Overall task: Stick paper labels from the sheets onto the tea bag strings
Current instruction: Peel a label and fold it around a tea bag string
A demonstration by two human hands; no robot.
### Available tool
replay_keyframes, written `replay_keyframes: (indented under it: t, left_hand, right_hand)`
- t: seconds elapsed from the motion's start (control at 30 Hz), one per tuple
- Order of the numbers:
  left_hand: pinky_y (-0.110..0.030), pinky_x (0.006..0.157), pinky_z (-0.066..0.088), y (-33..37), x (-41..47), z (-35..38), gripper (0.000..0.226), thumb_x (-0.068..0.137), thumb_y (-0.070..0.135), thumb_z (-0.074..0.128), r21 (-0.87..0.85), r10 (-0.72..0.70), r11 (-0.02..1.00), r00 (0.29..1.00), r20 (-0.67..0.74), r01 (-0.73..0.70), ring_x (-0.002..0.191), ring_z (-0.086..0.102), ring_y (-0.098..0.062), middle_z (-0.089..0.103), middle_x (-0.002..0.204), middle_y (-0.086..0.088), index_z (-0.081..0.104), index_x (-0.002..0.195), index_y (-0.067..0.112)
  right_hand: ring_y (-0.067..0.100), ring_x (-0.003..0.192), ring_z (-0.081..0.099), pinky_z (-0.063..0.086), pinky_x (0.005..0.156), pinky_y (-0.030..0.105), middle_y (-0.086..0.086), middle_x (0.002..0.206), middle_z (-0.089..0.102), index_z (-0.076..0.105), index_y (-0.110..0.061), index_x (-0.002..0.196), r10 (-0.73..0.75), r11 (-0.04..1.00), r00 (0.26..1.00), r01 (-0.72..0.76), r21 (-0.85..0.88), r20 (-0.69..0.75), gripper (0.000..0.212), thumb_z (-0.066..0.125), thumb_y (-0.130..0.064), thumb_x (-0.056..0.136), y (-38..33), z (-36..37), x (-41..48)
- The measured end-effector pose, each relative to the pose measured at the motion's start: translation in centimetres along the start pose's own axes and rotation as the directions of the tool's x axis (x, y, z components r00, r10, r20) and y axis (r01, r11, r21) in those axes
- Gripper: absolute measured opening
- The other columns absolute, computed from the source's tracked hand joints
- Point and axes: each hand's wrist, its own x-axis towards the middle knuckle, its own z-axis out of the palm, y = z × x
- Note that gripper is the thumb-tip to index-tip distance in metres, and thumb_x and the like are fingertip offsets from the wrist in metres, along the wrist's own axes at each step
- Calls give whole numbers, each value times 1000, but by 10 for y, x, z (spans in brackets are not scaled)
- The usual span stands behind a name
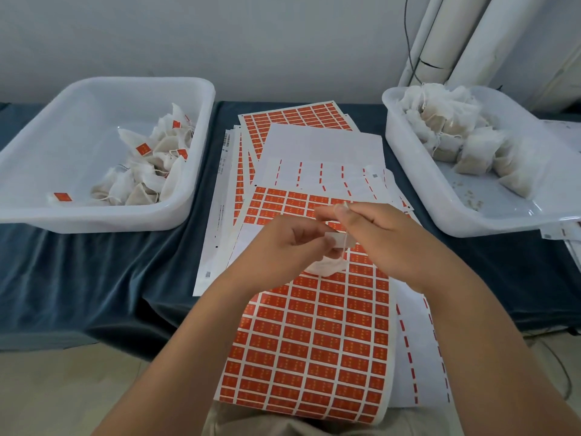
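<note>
Sitting at the left end of the counter (78, 278), which is draped in dark blue cloth, the left tub (103, 221) is white plastic and holds a loose heap of labelled tea bags (147, 174), several showing small orange tags. Just right of it a fanned stack of label sheets (295, 118) lies across the middle, some still full of orange labels, with stripped backing sheets (323, 146) on top. The nearest sheet (314, 341), mostly full, hangs over the counter's front edge toward the person's lap.

Above that sheet the 2 hands meet. The left hand (283, 243) keeps a narrow grip, fingers curled, pinching 1 label (338, 237) with its pale side up. The string (346, 245) crosses this label, and the right hand (383, 234) has a tight grip on the string's upper end between thumb and forefinger. The tea bag (327, 267) hangs below both hands, close over the sheet; whether it touches the paper I cannot tell.

Further right, the right tub (465, 221), also white, holds unlabelled tea bags (449, 130) heaped toward its far end. More paper sheets (562, 234) poke out beneath its right side, and white pipes (456, 42) stand against the wall behind.
</note>
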Motion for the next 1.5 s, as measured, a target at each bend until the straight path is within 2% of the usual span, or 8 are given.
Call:
replay_keyframes:
  t: [0.47,0.6,0.7,0.9,1.1,1.17,1.3,1.5]
  left_hand:
    - [-28,90,62,-6,1,5,22,108,20,59,-125,75,990,996,56,-67,93,79,-14,82,96,6,81,109,17]
    - [-37,95,62,-6,0,5,24,109,18,56,-156,85,985,994,69,-74,92,78,-18,82,95,4,80,108,15]
    - [-39,93,63,-6,-1,6,26,107,22,56,-180,84,981,994,66,-71,91,78,-20,82,94,3,80,107,12]
    - [-39,81,63,-10,-4,10,25,100,36,62,-186,69,980,998,0,-68,81,74,-19,79,85,2,80,94,19]
    - [-28,75,60,-16,-4,19,27,98,38,63,-162,6,986,994,-107,-23,71,69,-13,73,74,5,76,77,25]
    - [-25,72,60,-17,-5,20,29,95,44,63,-152,7,988,993,-114,-25,69,68,-13,72,73,4,76,78,25]
    - [-19,65,54,-20,-4,23,29,100,38,67,-125,-2,992,992,-130,-14,64,65,-14,70,70,2,77,80,20]
    - [-16,67,52,-18,-9,20,35,103,44,63,-81,-53,996,991,-119,43,67,63,-19,67,72,-3,75,79,21]
  right_hand:
    - [-33,93,50,35,76,12,-42,100,61,65,-45,129,0,1000,997,-2,-30,-83,40,33,-56,108,7,6,15]
    - [8,102,67,43,74,15,-4,113,73,69,-27,121,-25,988,992,5,-155,-127,48,32,-54,109,12,13,21]
    - [13,103,68,43,78,18,1,116,73,70,-32,121,-42,987,993,24,-158,-111,45,33,-53,109,15,17,22]
    - [-27,95,54,39,79,16,-47,93,60,68,-54,118,-6,1000,993,9,27,-115,35,35,-56,108,18,19,22]
    - [20,94,73,63,85,37,-12,85,72,68,-51,113,111,899,992,-77,432,-52,51,46,-86,83,25,19,17]
    - [9,92,74,62,79,31,-18,94,75,71,-48,105,67,923,995,-35,382,-71,57,52,-92,73,30,19,12]
    - [-2,86,69,56,69,20,-21,87,74,75,-44,86,-15,988,982,44,149,-188,12,69,-52,93,34,23,3]
    - [-10,92,61,44,69,13,-22,81,68,68,-41,87,-81,996,941,62,-68,-329,12,65,-46,98,32,31,-2]
